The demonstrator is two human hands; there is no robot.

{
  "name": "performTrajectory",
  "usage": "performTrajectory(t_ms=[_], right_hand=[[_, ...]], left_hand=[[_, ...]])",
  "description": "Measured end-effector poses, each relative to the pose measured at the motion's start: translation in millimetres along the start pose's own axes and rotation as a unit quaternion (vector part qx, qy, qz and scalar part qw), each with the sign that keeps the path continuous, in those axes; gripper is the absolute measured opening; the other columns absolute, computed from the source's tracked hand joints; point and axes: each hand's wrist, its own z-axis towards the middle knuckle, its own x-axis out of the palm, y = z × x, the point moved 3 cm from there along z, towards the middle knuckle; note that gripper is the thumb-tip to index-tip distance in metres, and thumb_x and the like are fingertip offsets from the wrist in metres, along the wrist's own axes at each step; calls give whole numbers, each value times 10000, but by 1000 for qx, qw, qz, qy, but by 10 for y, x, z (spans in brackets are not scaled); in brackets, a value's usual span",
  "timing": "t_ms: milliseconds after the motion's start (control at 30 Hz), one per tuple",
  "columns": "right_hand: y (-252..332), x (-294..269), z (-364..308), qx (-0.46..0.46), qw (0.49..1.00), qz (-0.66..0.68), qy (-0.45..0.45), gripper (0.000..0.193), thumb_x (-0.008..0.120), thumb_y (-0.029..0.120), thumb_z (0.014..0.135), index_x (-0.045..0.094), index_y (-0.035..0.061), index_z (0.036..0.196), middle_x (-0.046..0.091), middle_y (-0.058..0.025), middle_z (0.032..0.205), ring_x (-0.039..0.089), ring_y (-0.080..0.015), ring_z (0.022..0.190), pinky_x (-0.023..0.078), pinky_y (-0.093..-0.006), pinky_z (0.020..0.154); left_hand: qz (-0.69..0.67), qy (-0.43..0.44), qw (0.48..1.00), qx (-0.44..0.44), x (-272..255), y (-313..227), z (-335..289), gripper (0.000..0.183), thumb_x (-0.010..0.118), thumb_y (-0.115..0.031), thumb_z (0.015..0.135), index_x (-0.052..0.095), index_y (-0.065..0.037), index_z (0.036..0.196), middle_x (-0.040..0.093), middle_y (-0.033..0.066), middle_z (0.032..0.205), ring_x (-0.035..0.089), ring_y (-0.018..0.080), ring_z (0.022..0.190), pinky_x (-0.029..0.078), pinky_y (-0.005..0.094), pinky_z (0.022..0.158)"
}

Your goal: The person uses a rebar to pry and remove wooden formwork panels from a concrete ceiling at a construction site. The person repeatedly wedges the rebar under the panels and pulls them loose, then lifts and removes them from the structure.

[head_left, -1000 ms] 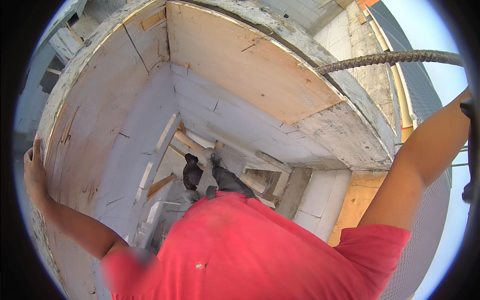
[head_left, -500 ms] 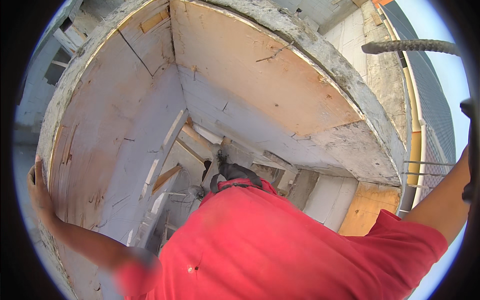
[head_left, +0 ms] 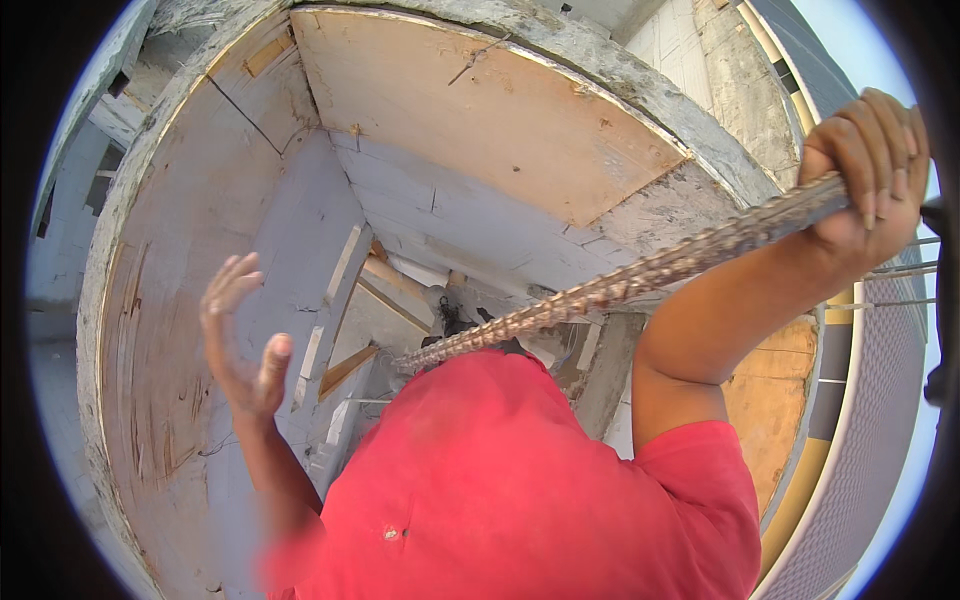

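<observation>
A ribbed steel rebar [head_left: 600, 287] slants across the view, from upper right down to the middle above my red shirt. My right hand [head_left: 880, 160] is wrapped round its upper end, raised at the right with the elbow bent. At the left, my left hand [head_left: 240, 345] is held up in the air with its fingers and thumb apart. Nothing is in it. Behind that hand stands a plywood panel [head_left: 165, 290], and I see no contact between them. The rebar's far end shows small, near the floor below me.
A second plywood panel [head_left: 480, 110] meets the left one at a corner, with a rough concrete edge [head_left: 640, 90] along its top. Wooden battens [head_left: 347, 372] and thin wires lie lower down. Horizontal bars [head_left: 905, 270] and mesh netting [head_left: 880, 400] are at the right.
My left hand has come off the left panel's edge and moved inward. My right hand has come into view gripping the rebar, which now spans the view diagonally; only one end showed before.
</observation>
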Motion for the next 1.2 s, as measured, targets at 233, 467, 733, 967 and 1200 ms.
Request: performTrajectory(t_ms=[233, 467, 733, 967, 1200], right_hand=[[-2065, -486, -1061, 115, 924, -25, -363, 330, 557, 322, 937, 409, 164, 689, 342, 41, 484, 287, -90, 327, 262, -241, 311], [-3066, -1243, -1563, 241, 854, 131, -441, 286, 607, 216, 867, 379, 172, 700, 334, 49, 536, 330, -77, 424, 279, -221, 376], [-3341, -1666, -1448, 209, 802, 333, -450, 279, 544, 12, 827, 355, 128, 657, 355, 34, 566, 361, -68, 416, 367, -185, 372], [-3387, -1718, -1250, 221, 743, 427, -465, 292, 442, -42, 881, 340, 101, 647, 373, 15, 545, 390, -75, 418, 468, -196, 427], [-3302, -1631, -1219, 291, 778, 297, -470, 164, 530, -51, 844, 412, 58, 811, 414, -2, 617, 461, -96, 491, 569, -267, 623]], left_hand=[[-149, 476, 800, -334, 765, 230, -1623, 664, 598, -689, 809, 628, -40, 944, 611, 70, 740, 624, 196, 682, 504, 358, 660], [-294, 431, 725, -449, -343, -115, -1978, 486, 747, -378, 803, 582, -5, 1068, 550, 26, 671, 538, 113, 516, 418, 266, 463], [-647, 312, 615, -326, -855, -991, -1154, 1048, 795, -186, 654, 186, 143, 1441, 527, 62, 691, 579, 165, 473, 468, 257, 425], [-525, 150, 831, 103, -865, -1409, -290, 1307, 587, -931, 452, 470, 111, 1233, 508, 22, 692, 532, 99, 517, 473, 243, 472], [-366, -133, 834, 391, -554, -1914, 471, 505, 334, -548, 996, 551, -125, 828, 457, -31, 606, 437, 93, 481, 431, 258, 539]])
